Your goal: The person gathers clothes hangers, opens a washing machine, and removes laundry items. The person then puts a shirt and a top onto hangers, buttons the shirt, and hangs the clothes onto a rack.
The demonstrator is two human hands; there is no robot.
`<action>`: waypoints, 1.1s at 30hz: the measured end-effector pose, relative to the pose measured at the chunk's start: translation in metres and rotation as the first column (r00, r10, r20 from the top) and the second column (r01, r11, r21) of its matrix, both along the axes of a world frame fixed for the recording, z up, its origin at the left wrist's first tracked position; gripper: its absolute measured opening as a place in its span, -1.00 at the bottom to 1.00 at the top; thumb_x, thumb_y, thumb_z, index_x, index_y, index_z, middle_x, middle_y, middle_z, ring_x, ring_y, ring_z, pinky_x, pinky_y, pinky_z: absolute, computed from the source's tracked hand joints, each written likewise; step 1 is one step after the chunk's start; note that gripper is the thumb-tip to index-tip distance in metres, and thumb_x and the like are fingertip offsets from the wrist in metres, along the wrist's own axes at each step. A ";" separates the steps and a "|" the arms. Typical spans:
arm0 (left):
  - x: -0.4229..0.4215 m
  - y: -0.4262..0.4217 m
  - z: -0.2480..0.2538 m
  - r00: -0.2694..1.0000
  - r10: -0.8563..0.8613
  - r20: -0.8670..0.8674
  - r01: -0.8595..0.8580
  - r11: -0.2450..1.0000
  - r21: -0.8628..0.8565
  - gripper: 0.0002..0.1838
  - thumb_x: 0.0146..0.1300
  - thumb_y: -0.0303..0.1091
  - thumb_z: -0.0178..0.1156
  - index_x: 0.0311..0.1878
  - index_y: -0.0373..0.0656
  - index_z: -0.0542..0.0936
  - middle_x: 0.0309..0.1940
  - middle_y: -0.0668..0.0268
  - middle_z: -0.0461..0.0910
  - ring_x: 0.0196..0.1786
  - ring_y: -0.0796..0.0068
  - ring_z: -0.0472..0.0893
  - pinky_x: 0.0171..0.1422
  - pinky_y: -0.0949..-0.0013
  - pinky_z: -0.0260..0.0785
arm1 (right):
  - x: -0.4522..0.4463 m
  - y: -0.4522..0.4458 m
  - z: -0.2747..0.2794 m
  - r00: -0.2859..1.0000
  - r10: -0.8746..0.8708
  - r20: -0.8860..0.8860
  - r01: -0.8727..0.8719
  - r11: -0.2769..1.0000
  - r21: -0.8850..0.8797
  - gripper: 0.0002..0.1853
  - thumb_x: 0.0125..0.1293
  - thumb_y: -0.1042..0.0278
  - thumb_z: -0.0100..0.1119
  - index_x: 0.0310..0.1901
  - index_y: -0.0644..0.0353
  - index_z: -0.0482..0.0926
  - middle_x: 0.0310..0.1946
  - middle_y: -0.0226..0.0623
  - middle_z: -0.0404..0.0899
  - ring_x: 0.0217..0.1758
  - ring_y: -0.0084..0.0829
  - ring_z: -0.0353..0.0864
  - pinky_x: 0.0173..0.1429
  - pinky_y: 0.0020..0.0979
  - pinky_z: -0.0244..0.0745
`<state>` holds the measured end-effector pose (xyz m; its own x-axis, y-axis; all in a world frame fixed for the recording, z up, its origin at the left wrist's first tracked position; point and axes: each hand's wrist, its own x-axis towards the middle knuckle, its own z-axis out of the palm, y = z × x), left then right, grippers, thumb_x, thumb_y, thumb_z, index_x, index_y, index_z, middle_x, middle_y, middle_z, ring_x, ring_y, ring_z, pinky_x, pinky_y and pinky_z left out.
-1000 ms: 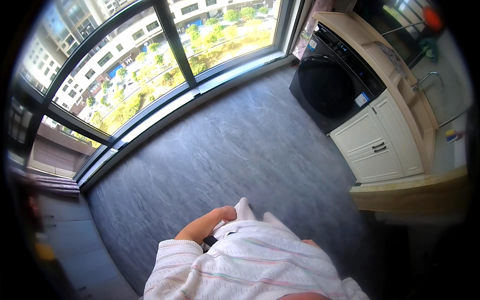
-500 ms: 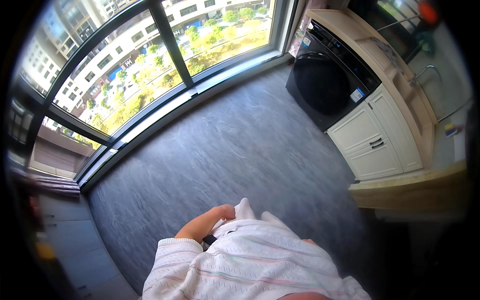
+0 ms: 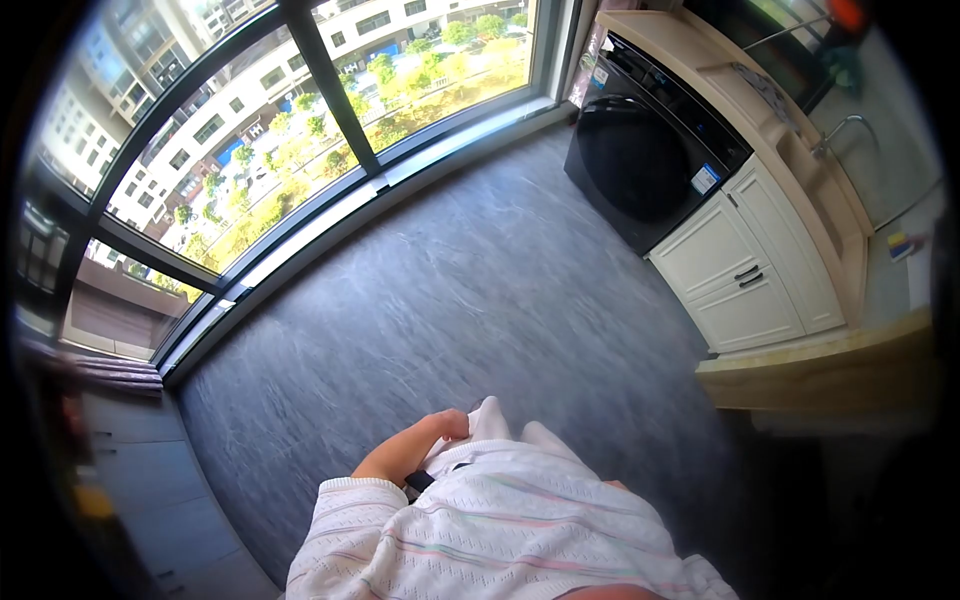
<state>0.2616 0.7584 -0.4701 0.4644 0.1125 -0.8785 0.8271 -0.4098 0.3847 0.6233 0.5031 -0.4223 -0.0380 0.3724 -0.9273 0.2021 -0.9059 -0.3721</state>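
My left hand (image 3: 455, 425) is low at the centre, its fingers curled in against the white trousers (image 3: 489, 422) at my hip. Whatever those fingers hold, if anything, is hidden. A dark object (image 3: 419, 481) shows by the wrist, partly under the hem of my white knitted top (image 3: 500, 520). Of my right hand (image 3: 617, 485) only a sliver of skin appears past the other side of the top; its fingers are out of sight.
Grey floor (image 3: 400, 290) stretches ahead to a wide window (image 3: 372, 188). A black washing machine (image 3: 635, 150) and white cabinet (image 3: 745, 275) stand on the right, beneath a wooden counter with a sink and tap (image 3: 850, 125). Grey drawers (image 3: 150, 460) line the left side.
The view has shifted slightly, so the washing machine and counter sit a little farther left and higher. My left hand keeps its place at my hip.
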 end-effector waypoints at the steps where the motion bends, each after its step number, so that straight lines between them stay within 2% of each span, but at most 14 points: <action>1: 0.001 -0.002 -0.003 1.000 -0.007 0.000 0.007 1.000 0.004 -0.71 -0.04 -0.31 -0.08 -0.52 -0.18 0.64 -0.53 0.19 0.62 -0.47 0.30 0.62 -0.34 0.25 0.46 | 0.002 -0.002 -0.001 0.999 -0.009 -0.033 0.009 1.000 -0.002 -0.65 0.23 0.13 0.09 -0.11 0.25 0.59 -0.27 -0.35 0.61 -0.24 -0.54 0.51 -0.14 -0.46 0.40; 8: 0.003 -0.002 -0.012 0.999 -0.044 -0.005 0.044 0.999 -0.012 -0.70 -0.02 -0.28 -0.09 -0.48 -0.16 0.64 -0.52 0.19 0.62 -0.45 0.33 0.63 -0.32 0.25 0.46 | 0.008 -0.004 -0.002 0.999 0.029 -0.027 -0.028 0.999 0.016 -0.64 0.23 0.12 0.08 -0.10 0.24 0.59 -0.27 -0.35 0.61 -0.23 -0.54 0.51 -0.12 -0.45 0.40; 16: 0.000 0.002 -0.014 1.000 0.020 -0.024 -0.020 1.000 -0.024 -0.68 -0.01 -0.25 -0.08 -0.45 -0.18 0.64 -0.48 0.17 0.63 -0.42 0.33 0.63 -0.29 0.25 0.46 | 0.005 -0.003 -0.010 0.999 0.040 0.009 -0.040 0.999 -0.002 -0.63 0.23 0.11 0.08 -0.10 0.25 0.58 -0.25 -0.31 0.62 -0.21 -0.51 0.52 -0.12 -0.44 0.40; 18: 0.000 0.005 -0.011 0.999 0.030 -0.028 -0.030 0.999 -0.029 -0.68 -0.01 -0.26 -0.09 -0.45 -0.19 0.64 -0.48 0.17 0.63 -0.43 0.32 0.63 -0.30 0.25 0.46 | 0.008 -0.009 -0.027 0.998 0.054 0.024 -0.054 0.999 0.006 -0.63 0.22 0.12 0.08 -0.10 0.26 0.58 -0.26 -0.32 0.61 -0.22 -0.51 0.52 -0.13 -0.44 0.40; 23: -0.002 0.008 -0.008 0.999 0.031 -0.028 -0.032 0.999 -0.019 -0.69 -0.01 -0.28 -0.10 -0.47 -0.20 0.64 -0.49 0.17 0.63 -0.44 0.32 0.62 -0.32 0.25 0.47 | -0.004 0.013 0.010 1.000 -0.007 -0.022 0.007 1.000 -0.027 -0.64 0.21 0.13 0.10 -0.12 0.26 0.59 -0.28 -0.35 0.61 -0.25 -0.53 0.52 -0.16 -0.45 0.41; 27: -0.001 0.011 -0.001 0.999 -0.035 0.000 0.035 0.999 -0.007 -0.70 0.00 -0.30 -0.10 -0.46 -0.20 0.63 -0.48 0.16 0.62 -0.43 0.29 0.62 -0.32 0.23 0.45 | -0.005 0.014 0.009 1.000 0.001 -0.008 -0.001 1.000 0.005 -0.64 0.22 0.13 0.10 -0.13 0.26 0.59 -0.28 -0.35 0.61 -0.26 -0.53 0.52 -0.17 -0.44 0.42; 29: -0.002 0.011 -0.008 0.995 -0.102 0.013 0.102 0.995 -0.009 -0.70 0.01 -0.31 -0.09 -0.43 -0.21 0.63 -0.45 0.15 0.62 -0.40 0.26 0.62 -0.30 0.21 0.45 | -0.015 0.027 0.033 0.999 0.005 0.042 -0.005 1.000 -0.005 -0.64 0.22 0.12 0.10 -0.13 0.25 0.59 -0.28 -0.35 0.61 -0.26 -0.52 0.52 -0.17 -0.44 0.43; 33: -0.016 0.004 -0.050 0.991 -0.126 0.032 0.126 0.992 0.012 -0.68 0.04 -0.27 -0.09 -0.35 -0.19 0.63 -0.36 0.13 0.61 -0.28 0.17 0.60 -0.21 0.16 0.42 | -0.039 0.051 0.083 0.992 -0.038 0.124 0.046 0.997 -0.059 -0.61 0.21 0.05 0.09 -0.11 0.21 0.59 -0.28 -0.36 0.60 -0.27 -0.50 0.53 -0.21 -0.44 0.44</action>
<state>0.2455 0.7629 -0.5202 0.5040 0.0599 -0.8616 0.7555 -0.5140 0.4062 0.5839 0.5540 -0.3396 0.0921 0.3130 -0.9453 0.2040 -0.9351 -0.2898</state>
